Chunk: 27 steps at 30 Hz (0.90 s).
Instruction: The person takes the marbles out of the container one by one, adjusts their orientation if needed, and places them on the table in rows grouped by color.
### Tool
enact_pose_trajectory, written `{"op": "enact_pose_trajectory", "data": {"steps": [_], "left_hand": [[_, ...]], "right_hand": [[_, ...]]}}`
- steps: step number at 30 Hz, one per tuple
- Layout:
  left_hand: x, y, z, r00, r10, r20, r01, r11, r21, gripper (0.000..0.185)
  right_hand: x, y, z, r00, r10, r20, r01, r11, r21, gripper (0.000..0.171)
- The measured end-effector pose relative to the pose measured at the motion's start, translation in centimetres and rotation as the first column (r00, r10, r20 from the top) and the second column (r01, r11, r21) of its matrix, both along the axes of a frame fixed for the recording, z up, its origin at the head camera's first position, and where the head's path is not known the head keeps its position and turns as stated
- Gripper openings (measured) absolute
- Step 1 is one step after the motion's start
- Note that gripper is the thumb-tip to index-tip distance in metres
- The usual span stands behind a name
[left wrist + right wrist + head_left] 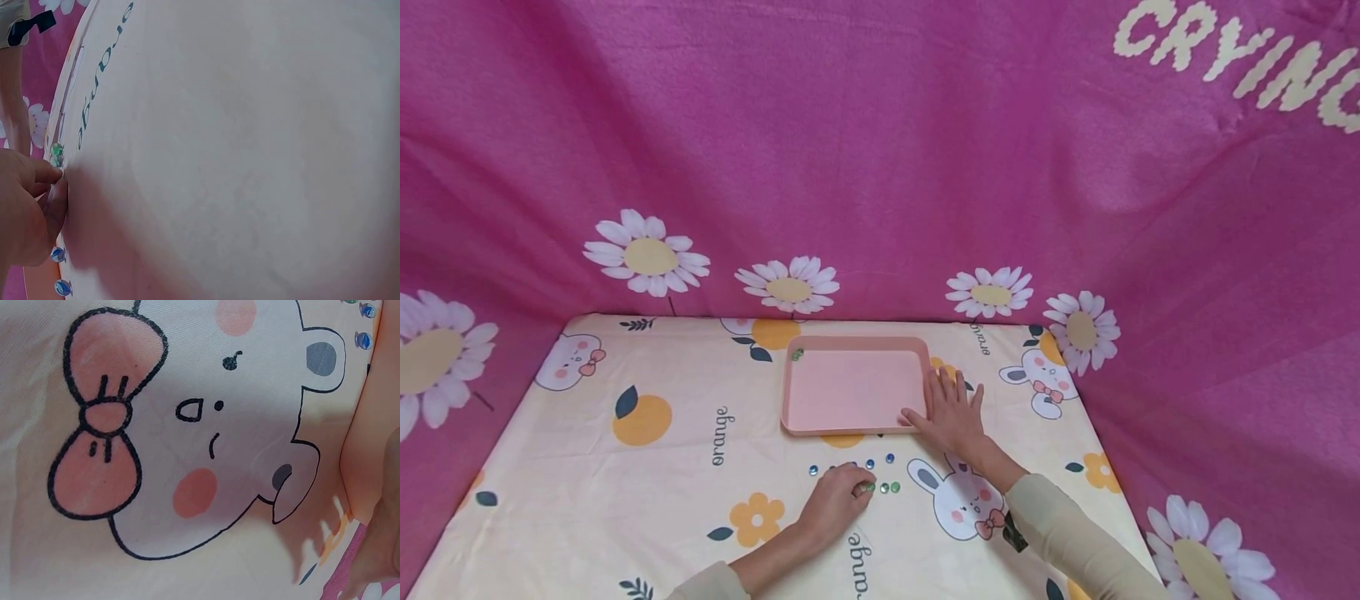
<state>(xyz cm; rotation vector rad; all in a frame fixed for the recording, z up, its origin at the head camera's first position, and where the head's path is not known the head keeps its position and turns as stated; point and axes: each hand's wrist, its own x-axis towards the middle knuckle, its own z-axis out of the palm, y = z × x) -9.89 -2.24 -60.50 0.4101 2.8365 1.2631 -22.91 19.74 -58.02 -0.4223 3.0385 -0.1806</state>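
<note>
the left hand curls its fingers to pinch a green bead from the little beads on the cloth, while the flat, open right hand presses the pink tray so it stays put.

Pink tray, plain, with one green bead in its far left corner. Cream tablecloth printed with white rabbits wearing pink bows, orange fruits, orange flowers and dark "orange" lettering; blue beads and green beads on it. Magenta backdrop patterned with white, yellow-centred daisies and cream lettering.
</note>
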Motion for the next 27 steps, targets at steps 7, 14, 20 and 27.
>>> {"op": "enact_pose_trajectory", "data": {"steps": [7,14,20,27], "left_hand": [[0.1,-0.2,0.7,1.0,0.014,-0.012,-0.014,1.0,0.012,0.018],[-0.7,-0.9,2.7,0.996,0.074,-0.049,-0.068,0.991,0.115,0.018],[-2.0,-2.1,3.9,0.985,0.171,-0.01,-0.168,0.975,0.145,0.019],[-3.9,-4.6,4.6,0.958,0.286,-0.024,-0.28,0.95,0.136,0.023]], "right_hand": [[0.0,0.0,0.1,1.0,0.003,-0.001,-0.003,1.0,-0.01,0.099],[-0.1,0.1,-0.2,1.0,0.004,-0.012,-0.004,1.0,-0.008,0.099],[0.0,-0.1,-0.1,1.0,0.003,-0.008,-0.003,1.0,-0.006,0.099],[-0.1,0.0,-0.3,1.0,0.002,0.0,-0.002,1.0,-0.015,0.099]]}}
